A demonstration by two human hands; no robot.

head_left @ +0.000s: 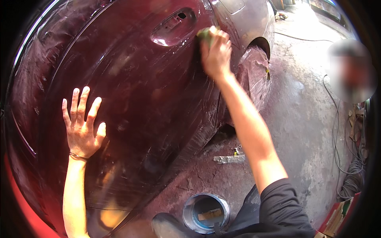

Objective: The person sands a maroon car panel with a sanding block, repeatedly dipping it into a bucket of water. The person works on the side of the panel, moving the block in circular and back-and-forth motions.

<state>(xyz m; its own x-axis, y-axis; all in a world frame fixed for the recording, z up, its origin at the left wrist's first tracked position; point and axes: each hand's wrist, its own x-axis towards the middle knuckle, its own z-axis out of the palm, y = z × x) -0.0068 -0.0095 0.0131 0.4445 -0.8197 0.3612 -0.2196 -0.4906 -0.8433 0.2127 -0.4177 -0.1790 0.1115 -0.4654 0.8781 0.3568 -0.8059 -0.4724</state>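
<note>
A dark maroon car door panel [131, 107], wet and streaked, fills the left and middle of the head view. My right hand [217, 51] reaches far up, its fingers curled round a greenish pad [204, 35] pressed against the panel. That pad lies just right of the recessed door handle cup [174, 27], where the handle itself is absent. On the left, my left hand [82, 121] lies flat on the panel with its fingers spread, holding nothing. A dark band circles that wrist.
A round bucket [206, 212] with liquid and a small block in it stands on the floor by my legs. Torn tape [229, 159] lies beneath the panel. Covering sheet [254, 75] hangs at the wheel. Cables [337, 131] and a box [337, 218] lie at right; a person [351, 71] is beyond.
</note>
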